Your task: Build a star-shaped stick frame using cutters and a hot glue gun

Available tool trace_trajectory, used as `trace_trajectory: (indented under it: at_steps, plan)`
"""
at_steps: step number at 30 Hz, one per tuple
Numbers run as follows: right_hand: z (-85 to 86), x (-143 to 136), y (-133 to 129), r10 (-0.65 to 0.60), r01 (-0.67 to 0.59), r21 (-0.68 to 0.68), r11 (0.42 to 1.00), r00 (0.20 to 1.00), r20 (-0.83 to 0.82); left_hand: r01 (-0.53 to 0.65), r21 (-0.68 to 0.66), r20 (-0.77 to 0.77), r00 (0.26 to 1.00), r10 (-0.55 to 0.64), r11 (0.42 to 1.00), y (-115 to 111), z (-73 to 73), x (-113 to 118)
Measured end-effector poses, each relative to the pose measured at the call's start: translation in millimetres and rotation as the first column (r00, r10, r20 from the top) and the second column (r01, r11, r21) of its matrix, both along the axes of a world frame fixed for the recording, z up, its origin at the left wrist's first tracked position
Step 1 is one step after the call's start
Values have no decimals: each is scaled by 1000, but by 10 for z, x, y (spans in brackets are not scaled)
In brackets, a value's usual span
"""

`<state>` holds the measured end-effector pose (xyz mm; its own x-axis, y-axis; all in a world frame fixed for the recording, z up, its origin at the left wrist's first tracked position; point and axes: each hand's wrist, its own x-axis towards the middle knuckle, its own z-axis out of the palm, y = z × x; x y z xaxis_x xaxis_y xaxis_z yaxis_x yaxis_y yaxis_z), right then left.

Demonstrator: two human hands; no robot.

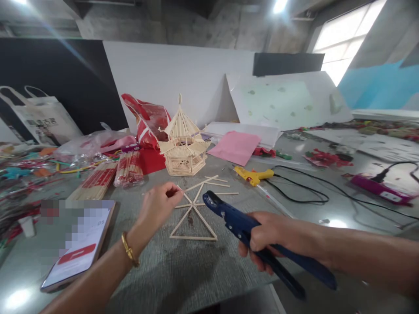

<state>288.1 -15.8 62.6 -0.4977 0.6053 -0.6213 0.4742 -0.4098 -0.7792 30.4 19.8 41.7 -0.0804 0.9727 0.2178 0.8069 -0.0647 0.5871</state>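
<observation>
My left hand pinches the end of a thin wooden stick lying over a flat triangle frame of sticks on the grey table. A gold bracelet sits on that wrist. My right hand grips the handles of blue cutting pliers, whose head points left, close above the stick frame. Behind the frame stands a small pagoda model built of sticks. A few loose sticks lie between the model and the frame.
A phone lies at the front left. Packs of bamboo sticks and red bags sit at the left. A yellow glue gun with a black cable, pink paper and a purple power strip are to the right.
</observation>
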Motion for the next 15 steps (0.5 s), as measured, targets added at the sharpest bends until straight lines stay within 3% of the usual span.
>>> trace_trajectory:
  at_steps: [5,15]
  plan:
    - [39,-201,-92,-20,13,50,999,988,153,39,33,-9,999,-38,999,-95,81,86]
    - [83,-252,-172,1,-29,161,987,985,172,88,92,58,994,-94,992,-207,105,299]
